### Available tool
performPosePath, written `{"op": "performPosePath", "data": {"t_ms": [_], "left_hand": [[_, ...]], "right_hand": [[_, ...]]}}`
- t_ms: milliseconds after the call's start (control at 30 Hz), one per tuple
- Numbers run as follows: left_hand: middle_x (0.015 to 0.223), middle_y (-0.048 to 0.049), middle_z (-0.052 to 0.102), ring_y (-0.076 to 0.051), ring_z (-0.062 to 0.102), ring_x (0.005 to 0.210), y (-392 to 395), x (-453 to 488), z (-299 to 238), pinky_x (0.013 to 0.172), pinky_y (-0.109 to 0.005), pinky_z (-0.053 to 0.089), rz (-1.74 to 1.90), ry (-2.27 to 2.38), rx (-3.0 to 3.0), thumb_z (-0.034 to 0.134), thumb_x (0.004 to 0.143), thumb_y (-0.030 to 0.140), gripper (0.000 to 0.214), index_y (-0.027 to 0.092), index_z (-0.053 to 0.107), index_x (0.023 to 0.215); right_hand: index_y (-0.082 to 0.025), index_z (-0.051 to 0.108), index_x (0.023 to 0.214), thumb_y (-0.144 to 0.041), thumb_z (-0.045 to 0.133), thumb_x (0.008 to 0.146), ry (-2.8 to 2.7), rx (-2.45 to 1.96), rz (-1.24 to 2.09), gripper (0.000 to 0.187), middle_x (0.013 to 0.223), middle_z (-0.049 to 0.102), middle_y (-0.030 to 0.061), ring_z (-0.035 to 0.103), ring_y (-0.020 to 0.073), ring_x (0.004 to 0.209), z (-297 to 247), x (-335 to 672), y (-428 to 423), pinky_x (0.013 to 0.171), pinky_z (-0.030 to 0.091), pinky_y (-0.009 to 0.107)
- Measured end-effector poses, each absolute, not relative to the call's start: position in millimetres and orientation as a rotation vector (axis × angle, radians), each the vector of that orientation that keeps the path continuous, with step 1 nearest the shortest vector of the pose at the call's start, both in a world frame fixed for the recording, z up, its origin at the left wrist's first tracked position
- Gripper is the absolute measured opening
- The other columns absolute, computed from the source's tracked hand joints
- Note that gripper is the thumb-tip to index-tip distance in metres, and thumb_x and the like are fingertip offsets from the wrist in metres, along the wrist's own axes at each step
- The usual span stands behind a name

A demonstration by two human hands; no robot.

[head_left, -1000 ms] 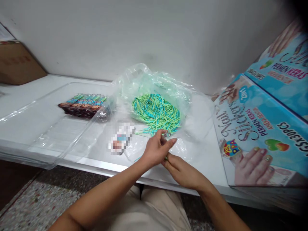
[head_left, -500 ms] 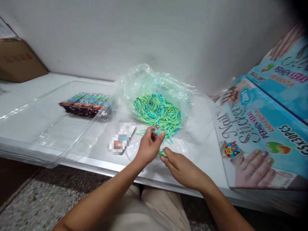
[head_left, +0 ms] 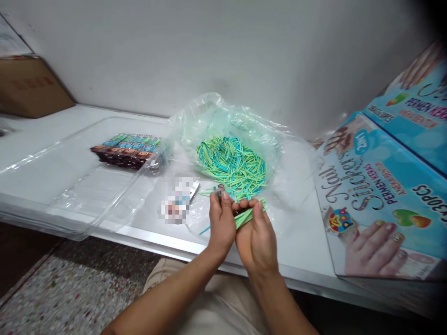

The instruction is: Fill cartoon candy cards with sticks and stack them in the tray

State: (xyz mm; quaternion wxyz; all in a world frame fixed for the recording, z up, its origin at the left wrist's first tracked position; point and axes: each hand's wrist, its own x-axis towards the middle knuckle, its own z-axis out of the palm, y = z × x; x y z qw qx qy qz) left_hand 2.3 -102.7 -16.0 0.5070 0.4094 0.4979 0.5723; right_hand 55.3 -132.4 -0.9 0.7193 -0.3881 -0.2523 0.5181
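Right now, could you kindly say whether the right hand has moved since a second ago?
Yes: judged against the Nail Stickers box, the right hand has shifted left, away from it, and slightly toward the stick pile.

Free tbl [head_left: 302,237] btwn R hand [head_left: 257,237] & blue carton [head_left: 380,200]; tub wall [head_left: 117,199] in way L.

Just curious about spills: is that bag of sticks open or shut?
Open: the plastic bag gapes at the front, exposing green and blue sticks.

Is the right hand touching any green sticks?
Touching. The head view shows the right hand gripping a bunch of green sticks, with its thumb over them.
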Motion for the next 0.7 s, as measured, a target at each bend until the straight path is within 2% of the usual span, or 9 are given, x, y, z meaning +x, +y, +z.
{"op": "performPosePath", "data": {"t_ms": [100,167,267,333,500,700], "left_hand": [[0.08,-0.0005,0.053,-0.012,0.059,0.074,-107.1,7.8,-21.7,0.074,-0.026,0.05,1.379,1.168,0.918,0.037,0.095,0.039,0.028,0.018,0.049,0.106],[0.08,-0.002,0.057,-0.013,0.059,0.073,-106.1,1.9,-25.6,0.071,-0.026,0.05,1.32,1.168,0.941,0.042,0.093,0.041,0.031,0.016,0.055,0.104],[0.082,-0.0049,0.063,-0.016,0.06,0.078,-103.2,-17.3,-28.1,0.073,-0.028,0.049,1.189,1.112,1.104,0.054,0.086,0.042,0.03,0.014,0.065,0.09],[0.079,-0.0054,0.065,-0.017,0.06,0.081,-102.8,-31.0,-27.0,0.076,-0.028,0.047,1.111,1.062,1.207,0.061,0.083,0.039,0.028,0.013,0.069,0.08],[0.067,-0.0025,0.061,-0.013,0.054,0.064,-105.4,-48.7,-21.8,0.061,-0.025,0.042,0.971,1.027,1.176,0.069,0.075,0.037,0.026,0.012,0.066,0.07],[0.066,0.0003,0.059,-0.012,0.052,0.066,-106.8,-54.0,-19.4,0.066,-0.024,0.04,1.02,1.077,1.477,0.065,0.08,0.035,0.023,0.014,0.063,0.07]], "right_hand": [[-0.022,0.055,0.086,-0.049,0.05,0.09,-0.576,-0.894,1.144,0.028,0.095,0.061,0.0035,0.058,0.0177,0.1,-13.3,42.5,-139.5,0.091,0.046,0.034],[-0.021,0.056,0.087,-0.049,0.047,0.091,-0.652,-0.929,1.143,0.03,0.096,0.061,0.0043,0.058,0.0175,0.099,-18.7,48.7,-144.3,0.087,0.047,0.032],[-0.022,0.049,0.085,-0.052,0.041,0.094,-0.86,-1.05,1.195,0.032,0.08,0.055,0.0002,0.056,0.0135,0.072,-16.1,75.7,-149.1,0.063,0.046,0.027],[-0.022,0.045,0.083,-0.05,0.038,0.096,-1.171,-1.197,1.229,0.031,0.071,0.048,-0.0032,0.046,0.0103,0.055,-7.3,96.9,-149.7,0.053,0.039,0.024],[-0.023,0.038,0.083,-0.037,0.036,0.098,-1.883,-1.457,0.831,0.021,0.067,0.044,-0.0035,0.042,0.0132,0.059,20.8,128.0,-143.4,0.056,0.032,0.026],[-0.023,0.038,0.09,-0.032,0.033,0.099,-2.334,-1.49,0.692,0.013,0.076,0.056,0.0008,0.053,0.0168,0.066,41.8,135.1,-135.4,0.059,0.033,0.027]]}}
